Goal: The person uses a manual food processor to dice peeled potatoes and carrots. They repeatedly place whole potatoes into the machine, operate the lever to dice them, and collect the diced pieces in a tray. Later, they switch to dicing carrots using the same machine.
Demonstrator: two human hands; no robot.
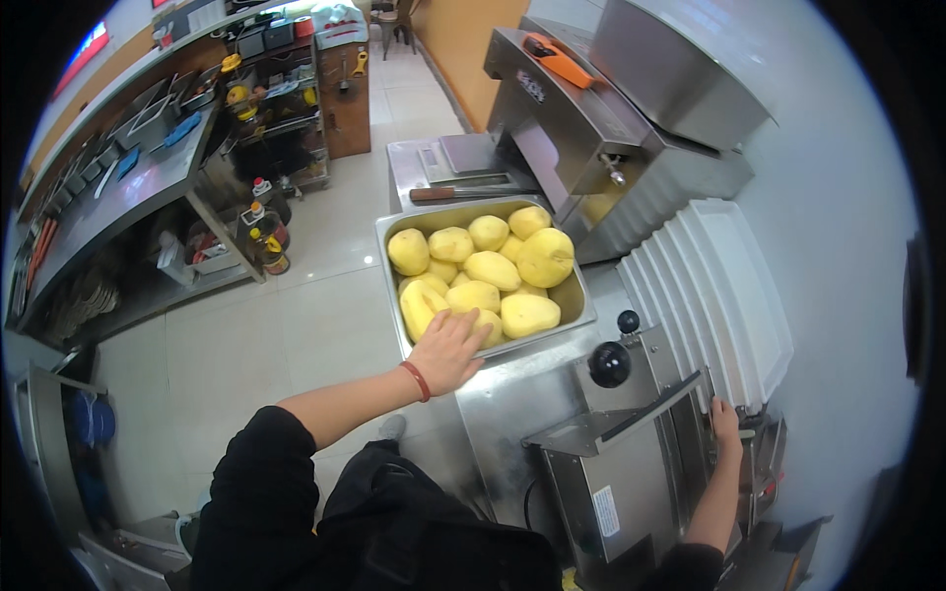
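Note:
A steel food pan (587, 314) full of peeled potatoes (491, 270) stands on the steel counter before me. My left hand (447, 353), with a red band at the wrist, reaches over the pan's near rim. Its fingers are spread and rest on a potato at the near side. To the right is a steel slicing machine (628, 473) with a black ball knob (610, 364) and a dark bar handle. Beyond the machine, my right hand (726, 422) is at its far side, beside a stack of white plastic trays (728, 295). Its fingertips are partly hidden, so its grip is unclear.
Behind the pan lie a wooden-handled knife (451, 193) and a flat scale (443, 166). A tall steel appliance with a tap (613, 171) carries an orange tool (559, 60). Across the tiled floor (318, 318), bottles (267, 251) stand beside a steel worktable (122, 196).

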